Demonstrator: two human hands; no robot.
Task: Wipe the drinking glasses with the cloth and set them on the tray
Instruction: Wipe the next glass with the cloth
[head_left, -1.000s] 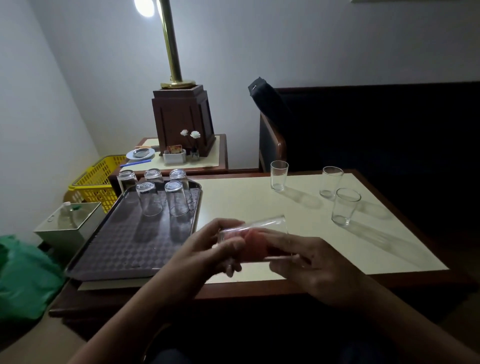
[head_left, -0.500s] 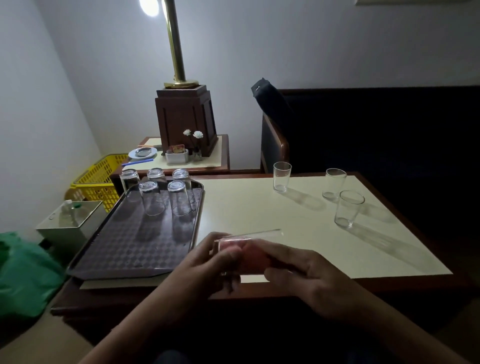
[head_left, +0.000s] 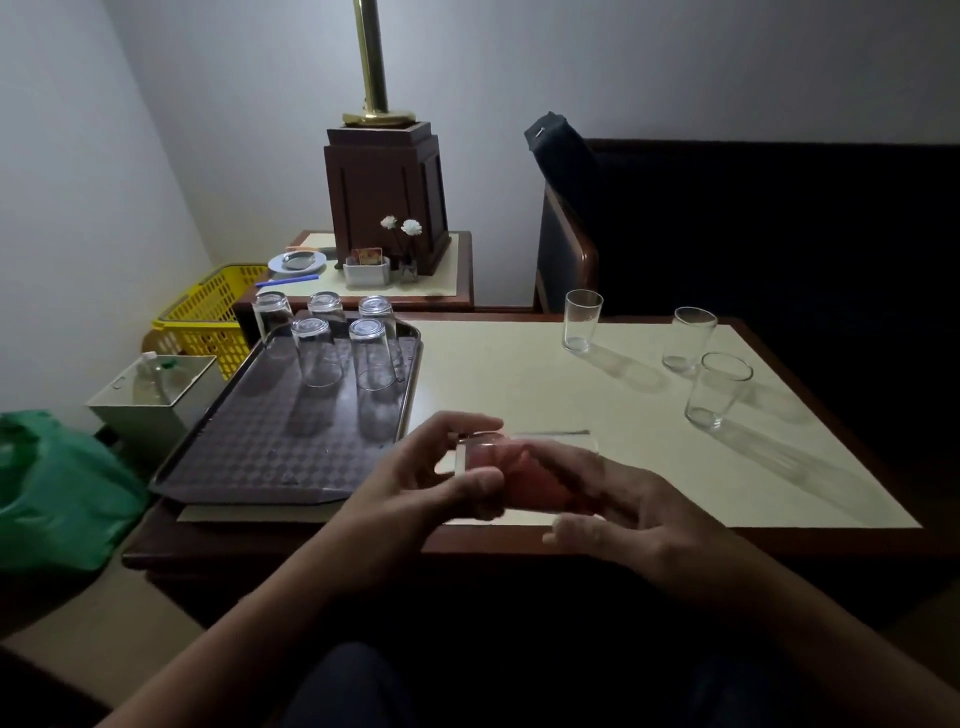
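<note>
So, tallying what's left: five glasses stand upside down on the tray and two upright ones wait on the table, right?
Not quite: the head view shows three upright glasses on the table, not two. Five inverted glasses on the tray is right.

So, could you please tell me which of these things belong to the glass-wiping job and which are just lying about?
Job: held glass, cloth, left hand, right hand, tray, five upturned glasses, three upright glasses.
Lying about: yellow basket, green bag, lamp base, flowers, plate.
</note>
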